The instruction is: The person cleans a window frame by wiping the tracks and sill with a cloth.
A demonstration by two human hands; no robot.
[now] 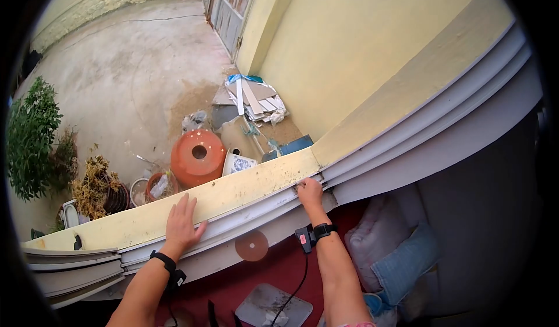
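My left hand (183, 224) lies with fingers stretched out across the yellow window ledge (233, 191), its heel by the white window track (256, 206). At the track's right end, near the corner of the frame, my right hand (310, 193) is closed with its fingertips down at the groove. Whatever those fingers may pinch is small and hidden. Dark dirt specks mark the track and ledge around them. Each wrist wears a black strap (324, 230) with a small black device and a cable.
Below the ledge outside are an orange round pot (198, 158), a dried plant (96, 187) and stacked boards (256, 98). Sliding window frames (75, 271) stand at the left. Inside, a plastic tray (273, 306), a bundled quilt (381, 239) and a blue cushion (407, 263) lie below.
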